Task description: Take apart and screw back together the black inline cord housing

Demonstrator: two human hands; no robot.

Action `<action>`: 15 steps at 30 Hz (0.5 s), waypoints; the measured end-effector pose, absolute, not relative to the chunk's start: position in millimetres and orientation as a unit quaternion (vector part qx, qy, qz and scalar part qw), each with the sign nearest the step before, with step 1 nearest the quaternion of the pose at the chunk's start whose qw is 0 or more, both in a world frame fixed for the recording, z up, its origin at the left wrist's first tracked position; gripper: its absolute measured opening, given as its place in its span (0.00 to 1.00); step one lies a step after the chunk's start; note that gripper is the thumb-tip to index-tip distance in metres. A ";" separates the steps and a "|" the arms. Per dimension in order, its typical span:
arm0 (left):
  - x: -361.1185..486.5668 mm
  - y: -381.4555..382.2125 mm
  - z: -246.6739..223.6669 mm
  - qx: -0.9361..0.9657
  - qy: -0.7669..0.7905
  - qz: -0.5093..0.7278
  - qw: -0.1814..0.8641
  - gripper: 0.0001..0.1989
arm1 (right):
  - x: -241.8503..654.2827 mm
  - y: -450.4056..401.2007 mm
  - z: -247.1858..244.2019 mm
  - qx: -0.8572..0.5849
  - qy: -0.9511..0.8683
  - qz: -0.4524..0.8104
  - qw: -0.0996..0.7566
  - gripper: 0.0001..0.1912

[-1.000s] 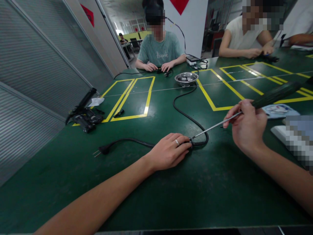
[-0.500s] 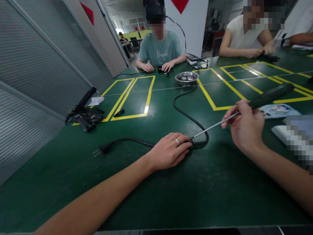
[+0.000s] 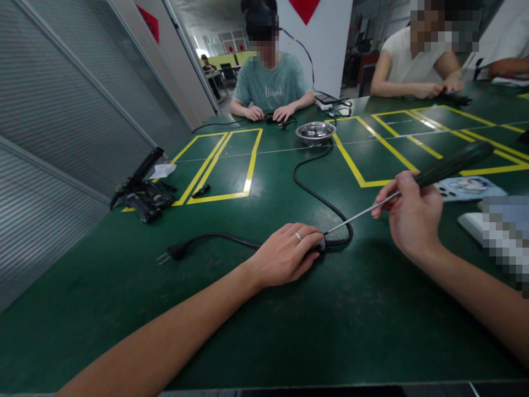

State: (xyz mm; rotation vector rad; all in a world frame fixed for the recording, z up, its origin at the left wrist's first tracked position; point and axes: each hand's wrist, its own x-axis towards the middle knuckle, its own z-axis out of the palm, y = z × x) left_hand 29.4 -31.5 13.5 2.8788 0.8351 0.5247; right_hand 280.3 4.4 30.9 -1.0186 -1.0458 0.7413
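My left hand (image 3: 289, 255), a ring on one finger, is closed over a small dark cord fitting (image 3: 322, 244) and holds it down on the green table (image 3: 264, 331). Most of that fitting is hidden under the fingers. From it a black power cord (image 3: 227, 237) runs left to a two-pin plug (image 3: 177, 252); on the other side the cord loops up to the metal bowl (image 3: 314, 134). My right hand (image 3: 415, 218) grips a long screwdriver (image 3: 452, 164) with a dark handle. Its thin shaft slants down left, the tip at the fitting beside my left fingertips.
Bagged black parts (image 3: 146, 196) and a small black piece (image 3: 201, 191) lie on the left. At right are a phone-like patterned case (image 3: 473, 187) and a white object (image 3: 473, 223). Yellow tape (image 3: 217, 197) marks the table. Two co-workers (image 3: 273, 82) handle dark items across it.
My right hand and the screwdriver handle have shifted slightly left. My left fingers have moved a little, showing more of the fitting's greyish side. The cord lies as before.
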 end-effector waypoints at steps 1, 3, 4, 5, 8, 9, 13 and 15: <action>29.4 -31.4 13.6 0.944 0.276 0.171 0.052 0.16 | 280.1 4.2 30.8 -0.449 -0.467 0.333 0.686 0.10; 29.6 -31.4 13.9 0.944 0.279 0.167 0.051 0.16 | 279.8 3.9 30.5 -0.435 -0.471 0.338 0.689 0.09; 29.9 -31.6 14.1 0.944 0.282 0.162 0.049 0.15 | 279.9 3.8 30.4 -0.427 -0.474 0.342 0.690 0.09; 30.2 -31.7 14.3 0.944 0.286 0.157 0.049 0.15 | 280.1 3.7 30.2 -0.419 -0.477 0.345 0.692 0.08; 31.2 -32.4 16.0 0.939 0.304 0.145 0.061 0.15 | 280.7 4.0 29.4 -0.395 -0.493 0.348 0.693 0.07; 31.5 -32.6 16.7 0.938 0.309 0.142 0.069 0.15 | 280.8 4.1 29.1 -0.389 -0.500 0.349 0.691 0.06; 31.8 -33.0 19.0 0.936 0.313 0.133 0.094 0.16 | 281.0 4.2 28.5 -0.369 -0.508 0.365 0.688 0.05; 31.6 -32.9 19.0 0.935 0.313 0.132 0.099 0.16 | 281.8 3.4 29.3 -0.347 -0.503 0.389 0.689 0.07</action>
